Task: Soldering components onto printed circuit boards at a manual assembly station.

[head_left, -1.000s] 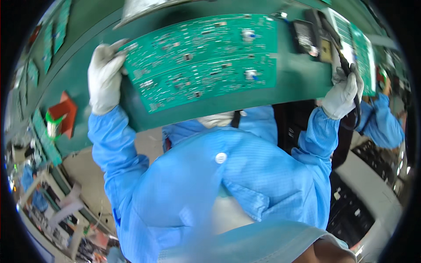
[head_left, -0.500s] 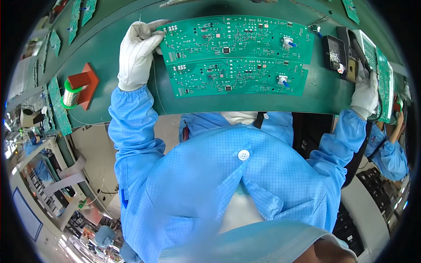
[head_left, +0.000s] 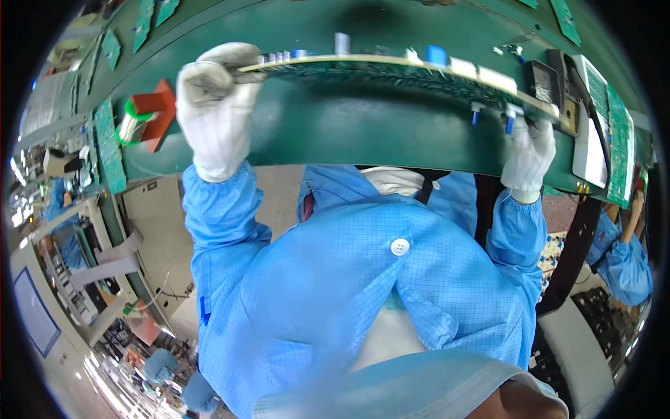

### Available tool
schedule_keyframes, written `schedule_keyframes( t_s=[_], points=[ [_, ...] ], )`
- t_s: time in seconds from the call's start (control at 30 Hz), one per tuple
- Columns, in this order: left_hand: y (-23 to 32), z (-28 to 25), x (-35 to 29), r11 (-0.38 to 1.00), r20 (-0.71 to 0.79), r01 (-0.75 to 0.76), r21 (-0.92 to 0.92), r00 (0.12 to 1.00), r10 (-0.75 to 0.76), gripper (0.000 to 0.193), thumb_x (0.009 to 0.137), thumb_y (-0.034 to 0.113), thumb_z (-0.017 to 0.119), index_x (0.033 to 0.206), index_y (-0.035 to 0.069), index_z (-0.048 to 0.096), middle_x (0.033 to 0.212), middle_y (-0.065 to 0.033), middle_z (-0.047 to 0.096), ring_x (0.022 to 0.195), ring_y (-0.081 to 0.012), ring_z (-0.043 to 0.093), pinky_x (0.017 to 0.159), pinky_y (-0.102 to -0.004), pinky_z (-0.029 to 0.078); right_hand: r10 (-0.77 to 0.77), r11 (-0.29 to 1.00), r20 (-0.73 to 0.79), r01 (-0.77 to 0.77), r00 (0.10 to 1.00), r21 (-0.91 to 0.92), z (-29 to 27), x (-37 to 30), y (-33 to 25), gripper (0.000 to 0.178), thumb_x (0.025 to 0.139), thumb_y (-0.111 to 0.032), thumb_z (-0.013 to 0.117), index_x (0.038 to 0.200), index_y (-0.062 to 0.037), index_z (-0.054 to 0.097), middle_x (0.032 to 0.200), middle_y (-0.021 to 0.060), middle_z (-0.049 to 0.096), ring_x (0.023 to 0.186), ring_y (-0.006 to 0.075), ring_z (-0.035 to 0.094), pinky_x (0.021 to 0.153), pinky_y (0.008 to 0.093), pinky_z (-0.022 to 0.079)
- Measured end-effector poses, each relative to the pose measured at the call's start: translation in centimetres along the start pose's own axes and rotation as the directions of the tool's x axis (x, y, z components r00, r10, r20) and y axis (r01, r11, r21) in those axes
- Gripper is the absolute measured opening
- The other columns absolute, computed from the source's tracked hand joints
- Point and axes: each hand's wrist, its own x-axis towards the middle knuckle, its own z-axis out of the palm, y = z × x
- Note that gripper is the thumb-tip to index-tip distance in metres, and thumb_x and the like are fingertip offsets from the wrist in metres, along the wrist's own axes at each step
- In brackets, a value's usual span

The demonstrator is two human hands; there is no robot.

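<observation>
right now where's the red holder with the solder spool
In the head view the red holder with the solder spool sits on the green bench at upper left, just left of the gloved left hand gripping the circuit board.

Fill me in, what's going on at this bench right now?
A person in a blue smock and white gloves holds a long green circuit board by its two ends above a green bench. The left hand grips one end, the right hand the other. The board is tipped nearly edge-on to the camera, with its components standing up along the top. A solder spool on a red holder sits to the left, and more boards to the right.
</observation>
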Motion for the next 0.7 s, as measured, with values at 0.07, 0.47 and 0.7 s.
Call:
schedule_keyframes(
  t_s=[0.07, 0.47, 0.7],
  points=[
    [0.3, -0.3, -1.3, 0.998, 0.067, -0.018, 0.068, 0.998, 0.014, 0.04, 0.082, -0.013, 0.074, 0.096, 0.006, 0.041, 0.11, -0.0184, 0.069, 0.101, -0.0222, 0.069, 0.087, -0.0327, 0.057, -0.15, 0.988, 0.078, 0.147, 0.986, 0.039, 0.2, -0.1, 1.3, 0.03, 0.098, -0.018, 0.072, 0.119, 0.002, 0.065, 0.114, 0.0119, 0.07, 0.099, 0.017, 0.067, 0.088, 0.0307, 0.055],
    [-6.6, 0.4, -2.6, 0.833, 0.217, -0.196, 0.518, 0.972, 0.094, 0.035, 0.091, 0.014, 0.074, 0.117, 0.003, 0.054, 0.12, -0.0135, 0.072, 0.108, -0.0228, 0.069, 0.093, -0.0322, 0.056, -0.155, 0.973, 0.102, 0.134, 0.983, 0.189, 1.2, -1.3, 6.5, 0.062, 0.101, -0.046, 0.063, 0.135, 0.0055, 0.052, 0.135, 0.0178, 0.06, 0.124, 0.0247, 0.06, 0.108, 0.0374, 0.049],
    [-9.0, -0.2, -2.7, 0.697, 0.294, -0.182, 0.693, 0.955, -0.043, 0.056, 0.087, 0.043, 0.079, 0.124, 0.005, 0.06, 0.114, -0.0078, 0.076, 0.104, -0.0257, 0.073, 0.092, -0.0345, 0.057, -0.079, 0.984, 0.074, 0.066, 0.994, 0.165, 0.8, -1.7, 7.4, 0.038, 0.104, -0.021, 0.057, 0.133, 0.0037, 0.054, 0.134, 0.0186, 0.061, 0.123, 0.0237, 0.06, 0.108, 0.037, 0.051]
  ],
)
